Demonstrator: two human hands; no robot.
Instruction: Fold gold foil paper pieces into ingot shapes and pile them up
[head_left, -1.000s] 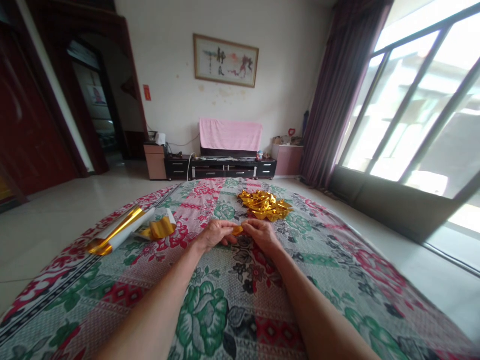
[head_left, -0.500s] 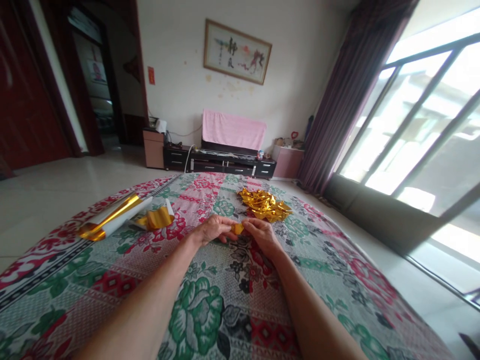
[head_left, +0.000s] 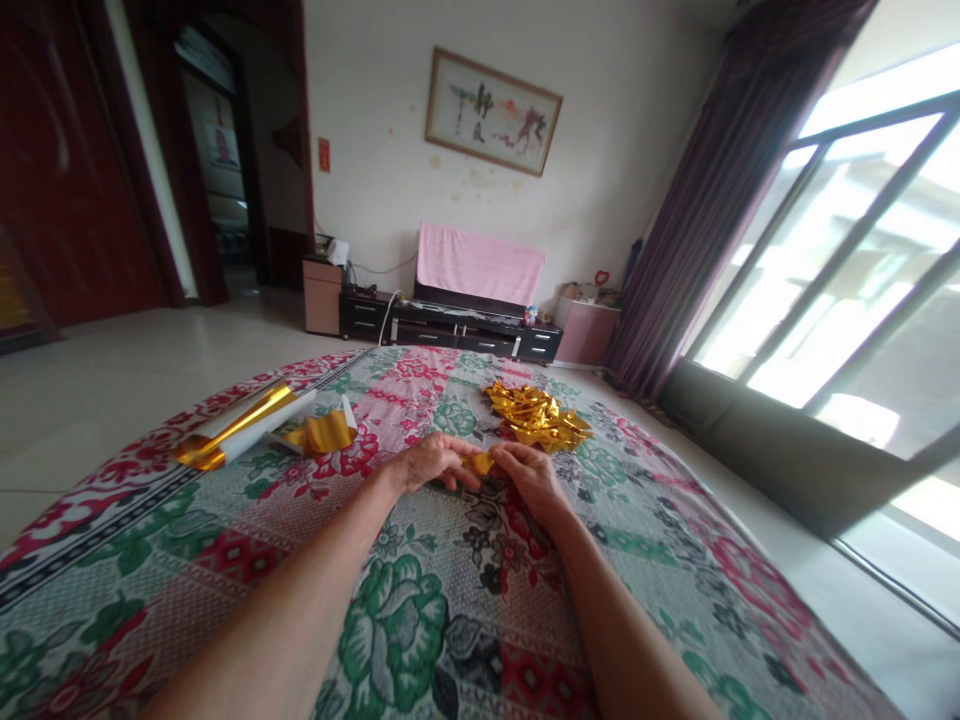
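Observation:
Between my two hands is a small piece of gold foil paper, pinched from both sides just above the patterned cloth. My left hand grips its left end between thumb and fingers. On the other end, my right hand has thumb and fingertips closed. Fingers cover much of the piece, so its exact shape is hard to make out. Just beyond my right hand lies a heap of folded gold foil pieces. Over to the left rest a stack of gold foil sheets and a large gold-and-white roll.
A floral cloth covers the surface under my hands. Past its far edge stand a low black cabinet and a pink cloth draped over something. A purple curtain and a window are on the right.
The view has turned slightly left, so the room appears shifted right. Both hands still pinch the gold foil piece, which sits at a slightly different angle between the fingers.

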